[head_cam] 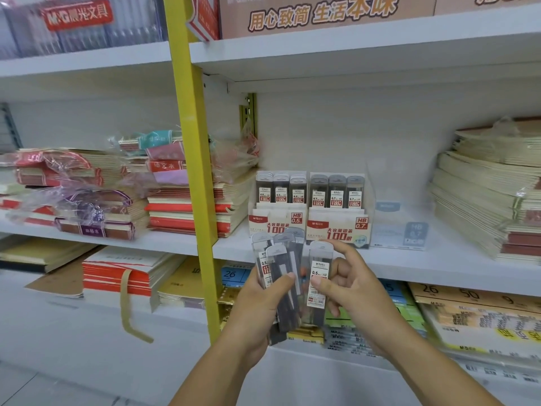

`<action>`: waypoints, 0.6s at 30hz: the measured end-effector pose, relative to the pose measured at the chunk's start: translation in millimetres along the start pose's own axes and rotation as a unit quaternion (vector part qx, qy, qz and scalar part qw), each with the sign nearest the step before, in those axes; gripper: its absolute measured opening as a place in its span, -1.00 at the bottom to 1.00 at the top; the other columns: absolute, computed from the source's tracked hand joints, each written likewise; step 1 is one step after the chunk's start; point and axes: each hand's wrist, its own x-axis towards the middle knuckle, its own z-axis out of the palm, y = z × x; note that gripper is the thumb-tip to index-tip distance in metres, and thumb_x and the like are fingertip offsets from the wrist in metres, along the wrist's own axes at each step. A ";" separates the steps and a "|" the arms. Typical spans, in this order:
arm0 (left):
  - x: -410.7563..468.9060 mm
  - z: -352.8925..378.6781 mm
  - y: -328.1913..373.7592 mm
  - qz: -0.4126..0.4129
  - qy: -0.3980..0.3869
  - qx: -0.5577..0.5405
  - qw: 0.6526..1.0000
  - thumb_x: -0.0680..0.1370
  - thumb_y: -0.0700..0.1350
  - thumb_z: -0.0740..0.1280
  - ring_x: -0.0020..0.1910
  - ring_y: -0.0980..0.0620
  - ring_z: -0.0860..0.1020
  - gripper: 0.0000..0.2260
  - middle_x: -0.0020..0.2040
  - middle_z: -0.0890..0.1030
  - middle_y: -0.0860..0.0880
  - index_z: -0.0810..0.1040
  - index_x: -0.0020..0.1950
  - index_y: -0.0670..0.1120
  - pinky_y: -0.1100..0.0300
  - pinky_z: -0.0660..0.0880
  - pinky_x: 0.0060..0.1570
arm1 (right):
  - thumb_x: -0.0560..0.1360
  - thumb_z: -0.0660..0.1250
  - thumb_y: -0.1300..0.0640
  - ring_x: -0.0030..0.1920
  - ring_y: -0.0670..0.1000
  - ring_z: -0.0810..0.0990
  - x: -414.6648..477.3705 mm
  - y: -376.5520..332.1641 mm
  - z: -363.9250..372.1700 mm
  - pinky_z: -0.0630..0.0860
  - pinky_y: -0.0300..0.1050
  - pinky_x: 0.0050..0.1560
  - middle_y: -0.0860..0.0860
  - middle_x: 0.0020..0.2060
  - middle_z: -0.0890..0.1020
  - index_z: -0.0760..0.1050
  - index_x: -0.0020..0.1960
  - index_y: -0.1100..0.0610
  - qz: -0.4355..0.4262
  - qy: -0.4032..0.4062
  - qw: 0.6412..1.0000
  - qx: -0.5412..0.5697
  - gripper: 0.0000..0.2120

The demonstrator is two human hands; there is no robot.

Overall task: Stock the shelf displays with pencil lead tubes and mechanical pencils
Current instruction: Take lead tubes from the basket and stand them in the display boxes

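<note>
The left hand (257, 300) clutched a fanned bunch of lead tubes (281, 259) while the right hand (351, 288) pinched a single 0.5 tube (319, 276) beside it, likely meant for the 0.5 display (278, 222) just above them.

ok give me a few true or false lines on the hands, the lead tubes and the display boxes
1. The right hand pinches a single tube labelled 0.5. True.
2. The left hand holds nothing. False: it grips a bunch of tubes.
3. The 0.5 display box stands left of the 0.7 display box. True.
4. Both boxes stand on the top shelf. False: they stand on the middle shelf.
</note>
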 end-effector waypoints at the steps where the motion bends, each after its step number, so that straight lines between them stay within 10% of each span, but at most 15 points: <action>1: -0.1 -0.4 1.0 0.000 -0.001 0.000 1.000 0.56 0.04 0.42 -0.16 -0.07 0.74 -0.92 -0.11 0.75 0.01 0.62 -0.04 0.26 0.08 0.61 -0.29 | 0.49 0.44 0.10 -0.38 0.02 0.50 -0.2 0.1 0.0 0.48 -0.15 -0.37 0.12 -0.05 0.63 0.34 0.16 -0.49 0.002 -0.001 1.000 0.002 -0.47; 6: 3.5 -1.0 9.4 0.023 -0.005 -0.006 1.000 0.58 0.03 0.40 -0.12 -0.05 0.74 -0.90 -0.06 0.76 0.01 0.62 0.03 0.25 -0.14 0.67 -0.09 | 0.55 0.35 0.08 -0.38 -0.08 0.57 0.4 -9.1 -0.6 0.53 -0.16 -0.33 -0.02 -0.23 0.67 0.35 0.22 -0.30 0.003 0.015 0.998 -0.057 -0.63; 18: 43.4 -25.0 48.2 0.109 0.006 -0.126 0.986 0.62 -0.13 0.36 -0.09 -0.06 0.74 -0.83 0.00 0.75 -0.05 0.58 0.17 0.09 0.16 0.65 -0.25 | 0.51 0.39 0.21 -0.20 -0.17 0.65 133.0 -117.1 -14.7 0.59 -0.27 -0.27 -0.16 -0.10 0.62 0.30 -0.05 -0.22 -0.218 0.059 0.905 -0.362 -0.62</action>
